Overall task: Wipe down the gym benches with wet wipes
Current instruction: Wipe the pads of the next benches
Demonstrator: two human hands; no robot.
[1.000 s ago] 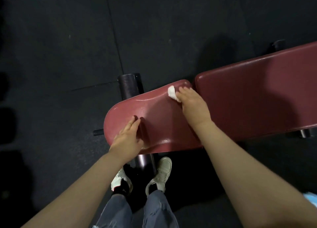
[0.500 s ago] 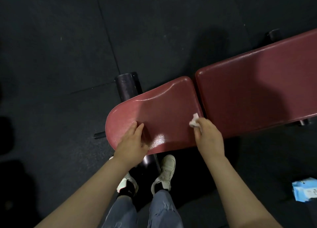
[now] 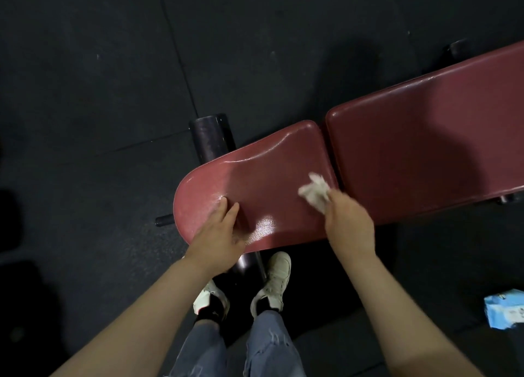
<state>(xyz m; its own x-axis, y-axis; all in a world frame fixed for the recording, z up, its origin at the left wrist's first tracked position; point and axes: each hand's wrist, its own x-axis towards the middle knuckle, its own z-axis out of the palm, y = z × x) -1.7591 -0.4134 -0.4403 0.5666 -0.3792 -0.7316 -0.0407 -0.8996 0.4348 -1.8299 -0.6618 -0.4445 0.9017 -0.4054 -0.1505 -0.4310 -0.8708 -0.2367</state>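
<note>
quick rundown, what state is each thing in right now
seat pad: glossy, apparently wet patch near the front edge
back pad: flat, butted against the seat pad, partly in shadow
wet wipe: crumpled, held on the seat pad's right end
right hand: grips the wipe
left hand: fingers straight, resting on the seat pad
wipes pack: lying on the floor at right; open or shut unclear

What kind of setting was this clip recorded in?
Most likely a gym: a padded red bench with split seat and back pads, a black foam leg roller on its frame, and dark rubber tile flooring with visible seams.
</note>
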